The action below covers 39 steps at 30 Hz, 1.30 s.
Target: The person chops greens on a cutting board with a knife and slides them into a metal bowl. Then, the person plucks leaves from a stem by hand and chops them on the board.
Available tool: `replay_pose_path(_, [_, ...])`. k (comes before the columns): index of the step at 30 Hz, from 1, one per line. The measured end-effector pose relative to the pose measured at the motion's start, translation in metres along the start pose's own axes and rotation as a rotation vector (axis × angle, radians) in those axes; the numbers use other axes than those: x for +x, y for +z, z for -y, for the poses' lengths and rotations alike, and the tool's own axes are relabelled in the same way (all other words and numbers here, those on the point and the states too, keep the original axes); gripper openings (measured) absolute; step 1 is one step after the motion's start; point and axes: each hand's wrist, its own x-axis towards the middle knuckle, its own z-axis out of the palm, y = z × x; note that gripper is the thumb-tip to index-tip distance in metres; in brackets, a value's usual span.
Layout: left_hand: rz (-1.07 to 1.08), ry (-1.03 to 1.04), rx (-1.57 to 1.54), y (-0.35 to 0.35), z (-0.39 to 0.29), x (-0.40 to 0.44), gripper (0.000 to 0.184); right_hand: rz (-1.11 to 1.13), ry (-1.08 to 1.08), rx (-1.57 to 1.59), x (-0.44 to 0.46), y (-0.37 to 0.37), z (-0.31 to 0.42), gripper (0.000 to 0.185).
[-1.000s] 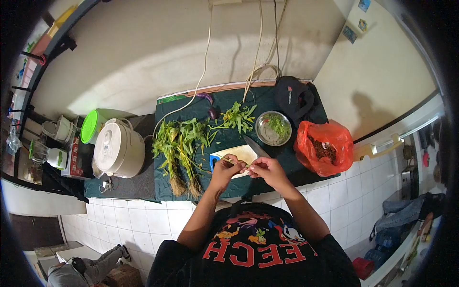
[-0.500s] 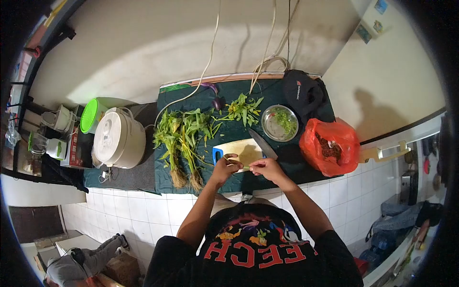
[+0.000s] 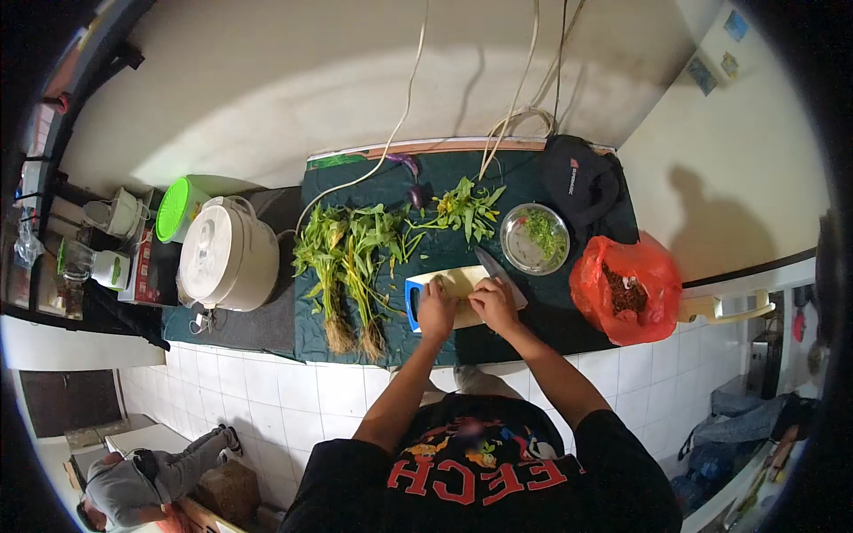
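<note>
Over the white cutting board [image 3: 462,282] with a blue handle, my left hand [image 3: 436,309] has its fingers closed on something too small to make out. Close on its right, my right hand [image 3: 494,303] is also closed, its fingertips pinching something unclear. A knife [image 3: 498,274] lies at the board's right end, its blade angled up and left. Behind it stands a metal bowl [image 3: 524,252] holding chopped greens [image 3: 544,234]. Leafy stalks with roots [image 3: 360,249] lie left of the board, and loose leaves [image 3: 466,209] lie behind it.
A red plastic bag [image 3: 662,306] with brown contents stands on the right, near a black cap [image 3: 577,182]. An eggplant [image 3: 418,195] lies at the back. The rice cooker [image 3: 227,258] is on the left. Another person [image 3: 133,493] is at the lower left.
My hands have moved from the board's front edge to over the board and sit lower on it. The view has shifted, so the table appears farther right.
</note>
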Motion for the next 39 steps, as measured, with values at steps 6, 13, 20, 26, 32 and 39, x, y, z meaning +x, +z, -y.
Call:
replay_pose_path(6, [-0.309,0.375,0.343,-0.008,0.003,-0.001,0.057,0.12,0.168,-0.072,0.0,0.006,-0.011,0.013])
replay_pose_path(13, [0.268,0.789,0.13,-0.004,0.027,0.009,0.028,0.091,-0.002,-0.091,-0.007,-0.003,-0.014,0.014])
replay_pose_path(20, [0.197,0.899,0.184,-0.007,0.028,0.009,0.032,0.205,-0.227,-0.291,-0.017,-0.013,-0.02,0.021])
replay_pose_path(26, [0.235,0.82,0.177,-0.004,0.016,0.015,0.033,0.237,-0.073,-0.291,-0.035,-0.027,-0.003,0.026])
replay_pose_path(32, [0.252,0.942,0.264,0.008,0.028,0.023,0.031,0.095,0.391,-0.469,-0.059,-0.055,0.012,0.055])
replay_pose_path(39, [0.213,0.72,0.2,0.012,0.004,0.013,0.017,0.225,0.522,-0.708,-0.106,-0.046,-0.014,0.032])
